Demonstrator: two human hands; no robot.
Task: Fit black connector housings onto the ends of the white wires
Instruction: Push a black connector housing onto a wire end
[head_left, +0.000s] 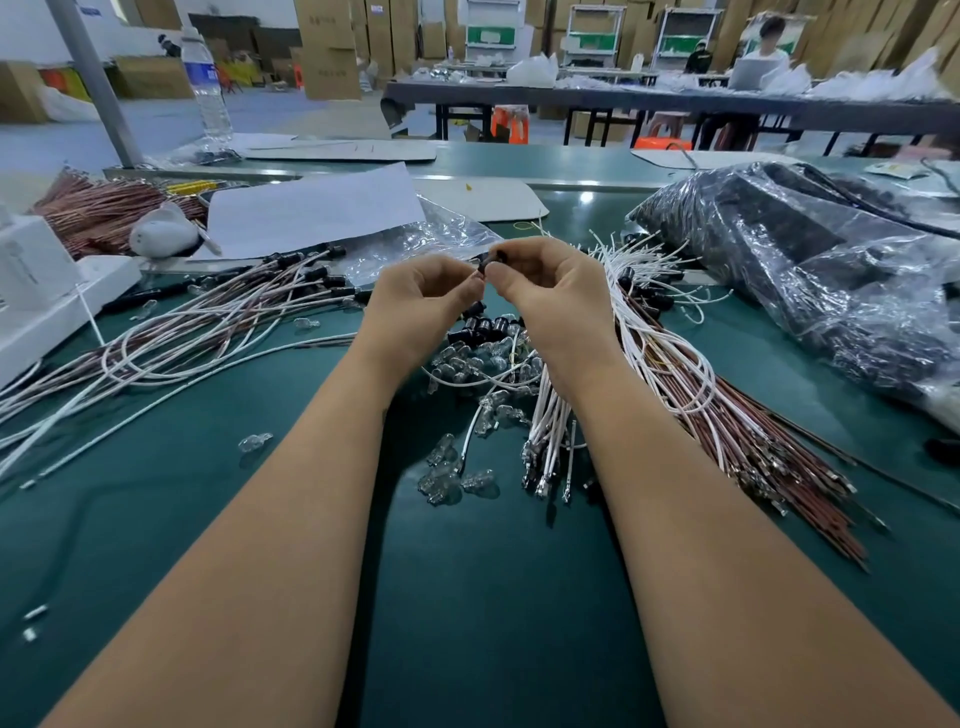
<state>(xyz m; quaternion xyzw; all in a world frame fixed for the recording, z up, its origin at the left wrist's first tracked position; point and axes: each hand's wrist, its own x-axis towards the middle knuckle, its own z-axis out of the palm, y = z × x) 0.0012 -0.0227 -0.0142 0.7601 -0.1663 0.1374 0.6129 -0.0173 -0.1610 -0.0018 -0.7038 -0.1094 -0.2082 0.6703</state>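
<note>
Head view, both hands' grip on small black connector housing (490, 261), left hand (423, 299), right hand (550, 291).

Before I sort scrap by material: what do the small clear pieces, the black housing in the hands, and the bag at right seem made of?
Clear pieces: glass or clear plastic, glossy with bright glints; cannot tell which.
Black housing, pinched between the left hand and right hand: likely moulded plastic, slightly shiny.
Bag: thin clear plastic film, crinkled and reflective.

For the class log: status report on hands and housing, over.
Both hands, left hand and right hand, pinch one black housing. Wire entry hidden. Loose bulbs underneath, not obstructing.
</note>
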